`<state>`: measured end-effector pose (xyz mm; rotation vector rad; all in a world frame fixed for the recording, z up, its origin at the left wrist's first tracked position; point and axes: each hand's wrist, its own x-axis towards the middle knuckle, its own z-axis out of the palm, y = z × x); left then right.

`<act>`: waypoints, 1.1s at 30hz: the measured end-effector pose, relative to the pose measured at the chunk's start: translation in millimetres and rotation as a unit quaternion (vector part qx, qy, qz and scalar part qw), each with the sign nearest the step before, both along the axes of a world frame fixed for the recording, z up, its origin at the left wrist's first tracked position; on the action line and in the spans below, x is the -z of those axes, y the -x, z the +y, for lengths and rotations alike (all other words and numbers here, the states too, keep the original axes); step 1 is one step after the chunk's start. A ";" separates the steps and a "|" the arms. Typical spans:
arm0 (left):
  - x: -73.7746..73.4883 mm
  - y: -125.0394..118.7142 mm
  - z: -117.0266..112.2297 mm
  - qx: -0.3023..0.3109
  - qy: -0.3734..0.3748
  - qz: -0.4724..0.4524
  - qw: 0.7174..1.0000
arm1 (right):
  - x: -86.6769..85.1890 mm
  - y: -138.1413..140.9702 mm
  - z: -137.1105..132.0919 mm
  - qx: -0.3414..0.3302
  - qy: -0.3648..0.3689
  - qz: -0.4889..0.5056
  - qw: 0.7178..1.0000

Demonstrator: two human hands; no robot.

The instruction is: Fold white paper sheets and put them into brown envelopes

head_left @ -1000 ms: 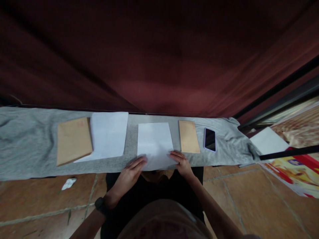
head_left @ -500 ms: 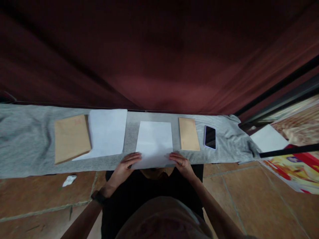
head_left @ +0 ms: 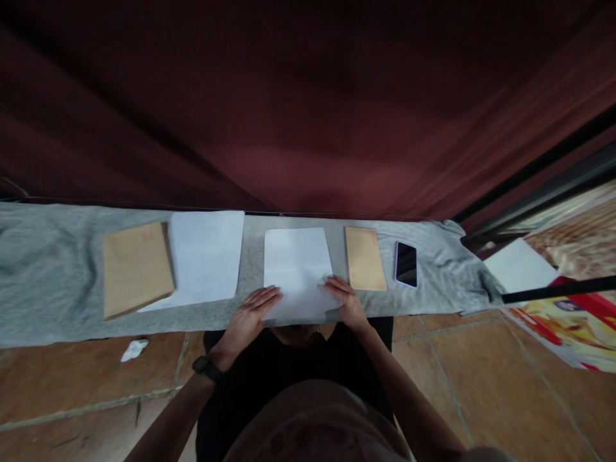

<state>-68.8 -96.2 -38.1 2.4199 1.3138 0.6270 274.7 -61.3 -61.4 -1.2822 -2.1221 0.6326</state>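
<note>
A sheet of white paper (head_left: 296,260) lies in front of me on a grey cloth (head_left: 252,256). My left hand (head_left: 248,319) rests on its near left part, fingers stretched out flat. On the near right edge of the same sheet lies my right hand (head_left: 347,303), its fingers also extended and flat. Just to the right of the paper is a single small brown envelope (head_left: 364,260). Left of it are more white sheets (head_left: 206,256), partly covered by a stack of larger brown envelopes (head_left: 137,273).
A phone (head_left: 406,264) with a dark screen lies right of the small envelope. Behind the cloth-covered narrow surface rises a dark red panel (head_left: 308,167). At the far right are a white sheet (head_left: 520,266) and a colourful box (head_left: 572,327). Crumpled tissue (head_left: 134,350) lies on the tiled floor.
Both hands have slid forward over the paper, the left one also inward. The sheet has shifted slightly away from me and turned a little. Its far edge sits farther left.
</note>
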 end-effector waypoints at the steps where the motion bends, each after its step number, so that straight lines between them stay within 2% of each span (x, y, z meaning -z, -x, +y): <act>1: 1.3 1.6 0.6 0.007 -0.003 -0.003 1.000 | -0.1 -0.8 1.2 -0.011 0.003 -0.006 1.000; 7: 0.9 9.7 -8.9 0.015 -0.031 -0.053 0.998 | -5.3 -8.1 -8.5 -0.046 0.014 -0.031 0.998; 11: -0.8 12.2 -13.7 -0.043 -0.042 -0.107 0.992 | -7.6 -9.9 -12.7 -0.040 0.023 0.007 0.999; 17: -2.1 14.5 -2.0 -0.057 0.016 -0.102 0.993 | -10.7 -2.0 -9.3 0.007 0.029 0.025 0.999; 21: -7.2 9.1 1.4 -0.125 0.050 -0.132 0.982 | -17.2 2.8 -7.3 0.025 0.051 0.037 0.998; 26: -8.7 -3.1 1.3 -0.200 0.057 -0.173 0.963 | -23.3 16.6 -4.5 0.134 0.058 0.001 0.989; 30: -7.1 -13.1 4.9 -0.255 0.067 -0.207 0.942 | -33.9 34.7 3.2 0.214 0.122 -0.076 0.966; 33: -12.2 -19.3 10.4 -0.291 0.091 -0.195 0.932 | -45.8 46.3 10.8 0.248 0.163 -0.148 0.943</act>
